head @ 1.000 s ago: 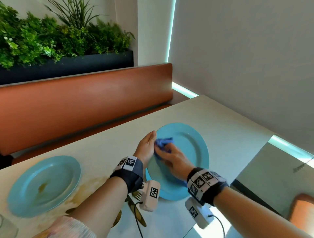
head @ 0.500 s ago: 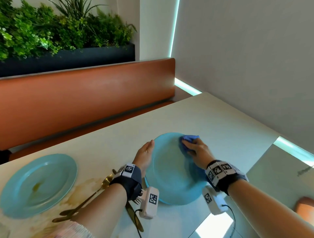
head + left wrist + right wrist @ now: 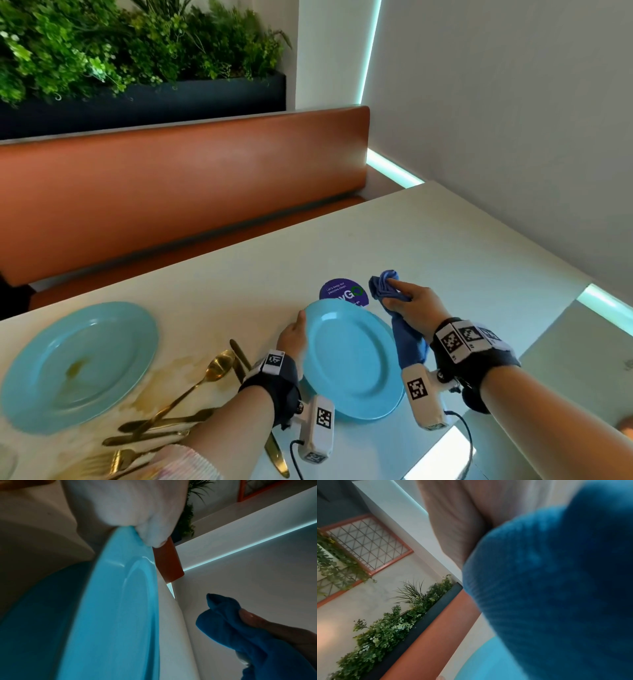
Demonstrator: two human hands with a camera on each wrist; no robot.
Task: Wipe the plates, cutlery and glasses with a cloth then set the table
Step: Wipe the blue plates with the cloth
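My left hand (image 3: 294,337) grips the left rim of a light blue plate (image 3: 352,363) and holds it tilted up off the table; the left wrist view shows the thumb over the plate (image 3: 109,615) edge. To the plate's right, my right hand (image 3: 409,301) clutches a bunched dark blue cloth (image 3: 388,289), apart from the plate. The cloth (image 3: 556,595) fills the right wrist view. A second blue plate (image 3: 78,363) with a brownish smear lies flat at the left. Gold cutlery (image 3: 178,407), a spoon, knives and forks, lies crossed between the plates.
The pale table (image 3: 445,240) has a yellowish stain (image 3: 164,383) by the cutlery and a round purple sticker (image 3: 344,291) behind the held plate. An orange bench backrest (image 3: 171,192) and a planter (image 3: 137,61) run along the far side. The wall (image 3: 513,102) is close on the right.
My right hand has taken the cloth off the plate and moved it right. My left hand has tilted the plate up and drawn it nearer, uncovering the purple sticker.
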